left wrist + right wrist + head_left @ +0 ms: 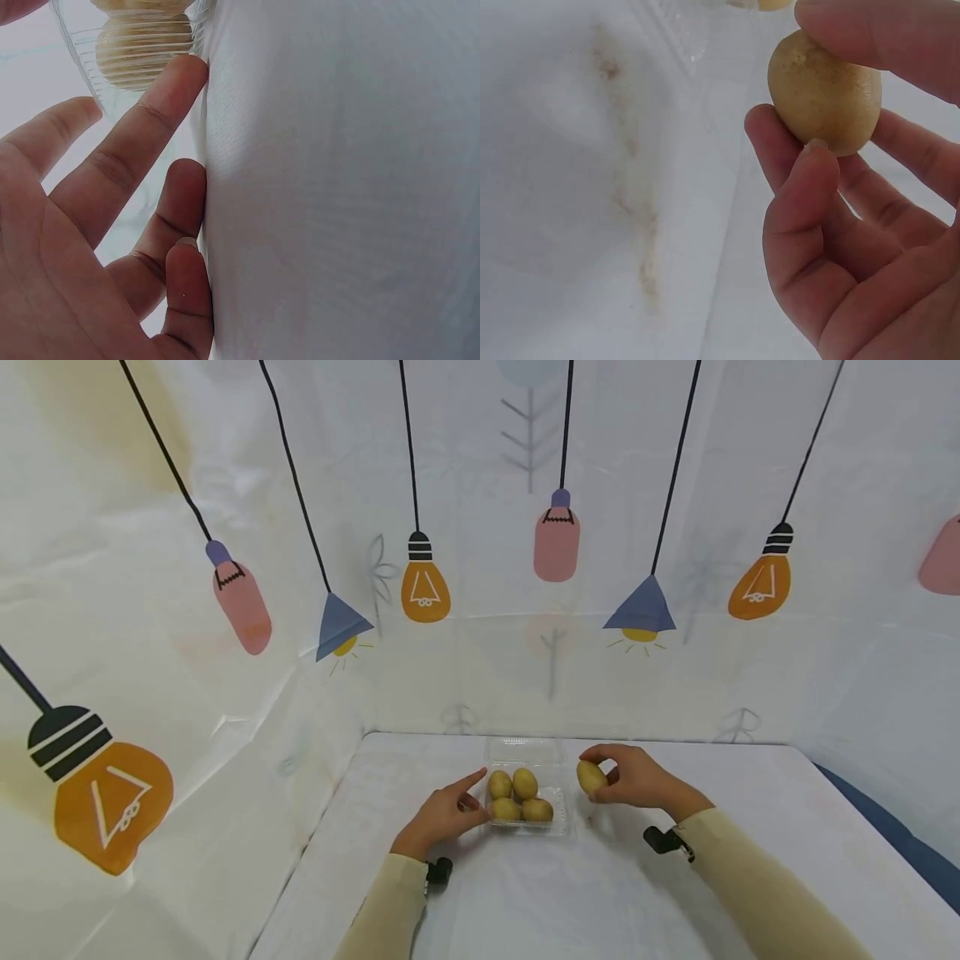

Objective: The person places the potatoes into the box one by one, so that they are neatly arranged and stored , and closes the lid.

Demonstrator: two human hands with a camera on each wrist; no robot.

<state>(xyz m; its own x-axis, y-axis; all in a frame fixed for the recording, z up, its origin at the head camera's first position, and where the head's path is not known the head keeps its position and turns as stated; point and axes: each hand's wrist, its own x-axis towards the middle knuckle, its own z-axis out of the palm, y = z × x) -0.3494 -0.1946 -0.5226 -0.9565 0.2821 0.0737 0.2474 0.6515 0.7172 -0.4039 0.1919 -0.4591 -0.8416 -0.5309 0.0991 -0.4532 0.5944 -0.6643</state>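
A clear plastic clamshell box [558, 823] lies on the table with its lid [523, 750] folded back. Several small yellow potatoes [525, 783] sit inside, mostly toward its left. At the box's left side is my left hand [442, 817], fingers extended; in the left wrist view, fingertips [187, 71] touch or nearly touch the ribbed clear wall. To the right of the box, my right hand [633, 778] pinches one potato [825, 94] between thumb and fingers, raised above the table. The right wrist view shows a speckled end on this potato.
White cloth covers the table [540, 902]. A brownish smear [646, 247] marks the white surface near the box. Behind and to the left hangs a white sheet [480, 668] printed with lamps. Dark blue fabric [900, 827] shows beyond the right table edge.
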